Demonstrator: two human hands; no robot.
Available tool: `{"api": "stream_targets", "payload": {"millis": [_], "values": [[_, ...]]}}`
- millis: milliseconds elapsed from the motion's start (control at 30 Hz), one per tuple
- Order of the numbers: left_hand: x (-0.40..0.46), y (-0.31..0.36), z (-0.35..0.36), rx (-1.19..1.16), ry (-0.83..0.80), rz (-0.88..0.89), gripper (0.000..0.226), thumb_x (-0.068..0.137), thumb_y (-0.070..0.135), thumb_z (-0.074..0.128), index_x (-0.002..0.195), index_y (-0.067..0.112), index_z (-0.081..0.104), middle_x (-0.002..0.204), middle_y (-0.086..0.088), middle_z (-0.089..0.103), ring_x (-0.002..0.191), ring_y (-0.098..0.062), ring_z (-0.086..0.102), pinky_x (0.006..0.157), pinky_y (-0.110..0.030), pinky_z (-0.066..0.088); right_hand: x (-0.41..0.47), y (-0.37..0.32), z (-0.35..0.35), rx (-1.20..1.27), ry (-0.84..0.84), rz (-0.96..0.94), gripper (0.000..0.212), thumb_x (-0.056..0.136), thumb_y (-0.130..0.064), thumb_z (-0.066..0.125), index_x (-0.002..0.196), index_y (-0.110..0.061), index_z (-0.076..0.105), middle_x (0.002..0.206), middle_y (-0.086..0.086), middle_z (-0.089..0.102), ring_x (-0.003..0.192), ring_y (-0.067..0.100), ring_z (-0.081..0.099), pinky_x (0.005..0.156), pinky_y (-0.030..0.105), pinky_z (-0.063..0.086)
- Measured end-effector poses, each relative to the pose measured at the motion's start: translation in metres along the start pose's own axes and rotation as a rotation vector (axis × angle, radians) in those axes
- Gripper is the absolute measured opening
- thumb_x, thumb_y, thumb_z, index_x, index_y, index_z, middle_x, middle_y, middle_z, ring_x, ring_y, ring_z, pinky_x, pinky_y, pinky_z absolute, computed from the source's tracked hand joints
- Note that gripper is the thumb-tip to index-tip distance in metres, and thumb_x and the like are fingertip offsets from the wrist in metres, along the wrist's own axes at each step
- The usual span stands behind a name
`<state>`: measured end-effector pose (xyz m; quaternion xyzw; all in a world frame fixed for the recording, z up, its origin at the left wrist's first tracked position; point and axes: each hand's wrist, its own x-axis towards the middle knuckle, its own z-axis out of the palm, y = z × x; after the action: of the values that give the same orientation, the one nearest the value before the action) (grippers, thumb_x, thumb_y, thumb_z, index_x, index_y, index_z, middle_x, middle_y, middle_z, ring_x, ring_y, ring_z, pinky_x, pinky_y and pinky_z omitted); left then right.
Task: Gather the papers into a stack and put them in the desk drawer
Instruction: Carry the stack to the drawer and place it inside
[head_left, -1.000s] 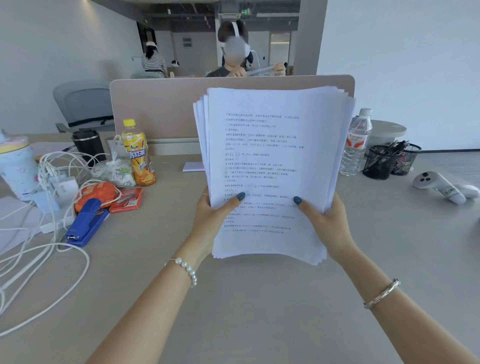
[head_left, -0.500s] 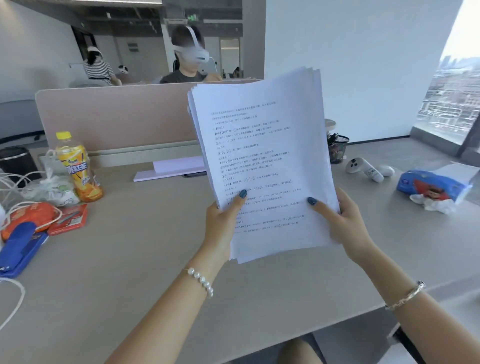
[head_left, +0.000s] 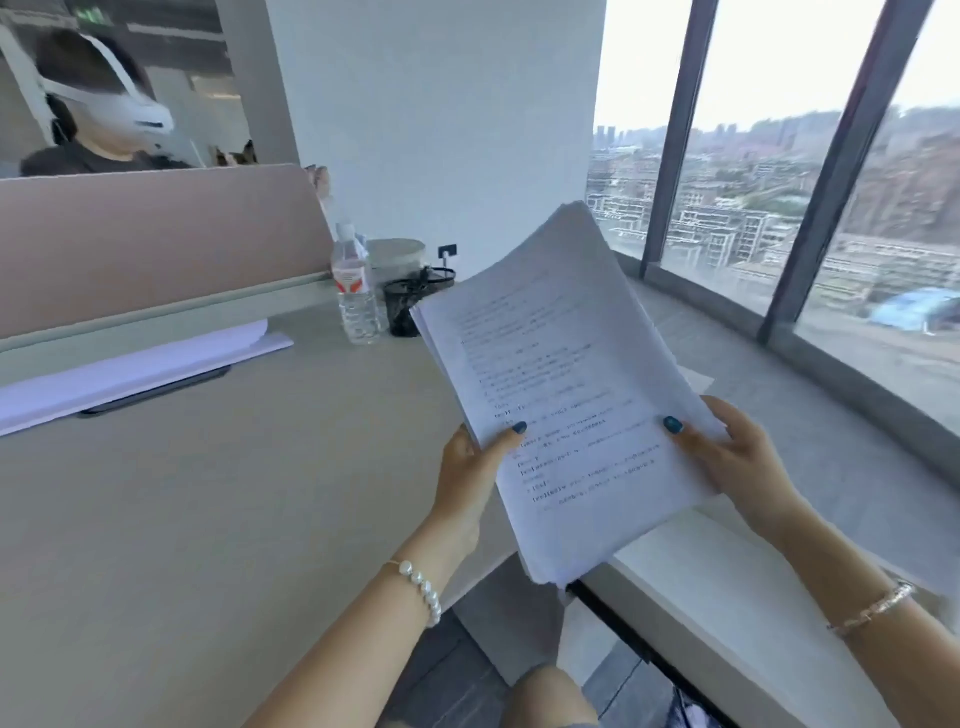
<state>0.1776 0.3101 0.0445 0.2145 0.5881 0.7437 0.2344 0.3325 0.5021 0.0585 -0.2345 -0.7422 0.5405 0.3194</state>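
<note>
A thick stack of white printed papers (head_left: 566, 374) is held in the air, tilted to the right, over the desk's right end. My left hand (head_left: 470, 478) grips its lower left edge with the thumb on the top sheet. My right hand (head_left: 737, 457) grips its lower right edge the same way. Below the stack stands a low white cabinet (head_left: 727, 597) beside the desk (head_left: 208, 493); no drawer front shows in this view.
A water bottle (head_left: 356, 291), a black mesh pen cup (head_left: 405, 306) and a round white container (head_left: 397, 257) stand at the desk's far right. More paper (head_left: 140, 371) lies under the partition (head_left: 156, 234). A person with a headset sits behind it. Windows are on the right.
The view has swung right, from the desk's cluttered left side to its right end and the windows. The stack, held by both hands throughout, has moved right and tilted.
</note>
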Motion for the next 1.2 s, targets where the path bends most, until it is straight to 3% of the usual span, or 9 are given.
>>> {"api": "stream_targets", "payload": {"millis": [100, 200, 333, 433, 700, 800, 900, 1067, 1200], "values": [[0.015, -0.012, 0.033, 0.009, -0.035, 0.001, 0.035, 0.083, 0.019, 0.068, 0.115, 0.018, 0.056, 0.102, 0.003, 0.071, 0.091, -0.009, 0.069, 0.075, -0.023, 0.052, -0.01, 0.015, -0.051, -0.044, 0.072, 0.058, 0.009, 0.087, -0.018, 0.062, 0.092, -0.025, 0.066, 0.094, 0.014, 0.069, 0.079, 0.028, 0.068, 0.07, 0.045, 0.057], [0.032, -0.022, 0.065, 0.016, -0.039, 0.003, 0.041, 0.083, 0.016, 0.068, 0.119, 0.014, 0.049, 0.098, -0.001, 0.07, 0.083, -0.009, 0.067, 0.068, -0.02, 0.052, -0.023, 0.029, -0.101, -0.084, 0.076, 0.119, 0.011, 0.084, -0.022, 0.065, 0.094, -0.02, 0.067, 0.094, 0.022, 0.069, 0.068, 0.018, 0.07, 0.059, 0.032, 0.058], [0.059, -0.035, 0.103, 0.046, -0.013, 0.001, 0.062, 0.082, 0.016, 0.068, 0.134, 0.018, 0.034, 0.116, 0.0, 0.059, 0.1, -0.012, 0.059, 0.077, -0.022, 0.044, -0.041, 0.048, -0.162, -0.127, 0.07, 0.253, 0.065, 0.051, -0.059, 0.078, 0.099, -0.016, 0.068, 0.098, 0.019, 0.073, 0.081, 0.034, 0.072, 0.069, 0.046, 0.06], [0.079, -0.046, 0.129, 0.157, -0.043, 0.03, 0.063, 0.081, 0.018, 0.068, 0.135, 0.024, 0.035, 0.12, -0.003, 0.059, 0.102, -0.012, 0.056, 0.074, -0.019, 0.041, -0.05, 0.064, -0.198, -0.163, 0.067, 0.327, 0.076, 0.038, -0.07, 0.078, 0.095, -0.02, 0.07, 0.095, 0.017, 0.073, 0.083, 0.038, 0.071, 0.076, 0.052, 0.058], [0.126, -0.082, 0.168, 0.729, -0.287, 0.146, 0.05, 0.081, 0.031, 0.068, 0.126, 0.022, 0.049, 0.131, 0.001, 0.057, 0.114, -0.015, 0.052, 0.092, -0.027, 0.04, -0.045, 0.108, -0.235, -0.274, 0.002, 0.501, 0.034, 0.072, -0.038, 0.073, 0.097, -0.016, 0.071, 0.093, 0.011, 0.073, 0.079, 0.022, 0.072, 0.067, 0.033, 0.058], [0.14, -0.099, 0.17, 0.866, -0.249, 0.159, 0.05, 0.078, 0.037, 0.069, 0.122, 0.018, 0.056, 0.13, -0.005, 0.059, 0.122, -0.023, 0.051, 0.096, -0.031, 0.041, -0.031, 0.13, -0.234, -0.329, -0.063, 0.571, 0.018, 0.081, -0.025, 0.069, 0.098, -0.021, 0.07, 0.096, 0.007, 0.072, 0.08, 0.017, 0.071, 0.064, 0.024, 0.056], [0.145, -0.109, 0.17, 0.905, -0.187, 0.14, 0.053, 0.074, 0.045, 0.07, 0.12, 0.019, 0.059, 0.128, -0.005, 0.061, 0.121, -0.022, 0.052, 0.098, -0.033, 0.043, -0.012, 0.152, -0.226, -0.431, -0.136, 0.625, 0.022, 0.082, -0.023, 0.069, 0.104, -0.023, 0.064, 0.105, 0.0, 0.066, 0.09, 0.014, 0.065, 0.067, 0.016, 0.051], [0.147, -0.111, 0.17, 0.916, -0.215, 0.126, 0.057, 0.07, 0.048, 0.073, 0.119, 0.021, 0.061, 0.132, 0.0, 0.059, 0.123, -0.019, 0.051, 0.102, -0.035, 0.042, 0.018, 0.184, -0.205, -0.605, -0.271, 0.656, 0.048, 0.079, -0.032, 0.069, 0.123, -0.018, 0.059, 0.126, 0.006, 0.061, 0.107, 0.021, 0.06, 0.098, 0.037, 0.048], [0.145, -0.109, 0.172, 0.877, -0.196, 0.111, 0.055, 0.069, 0.046, 0.074, 0.116, 0.02, 0.063, 0.131, 0.001, 0.06, 0.123, -0.017, 0.052, 0.103, -0.031, 0.042, 0.023, 0.204, -0.175, -0.82, -0.411, 0.66, 0.07, 0.082, -0.039, 0.066, 0.141, -0.015, 0.038, 0.147, 0.005, 0.042, 0.132, 0.021, 0.042, 0.106, 0.028, 0.031]]}}
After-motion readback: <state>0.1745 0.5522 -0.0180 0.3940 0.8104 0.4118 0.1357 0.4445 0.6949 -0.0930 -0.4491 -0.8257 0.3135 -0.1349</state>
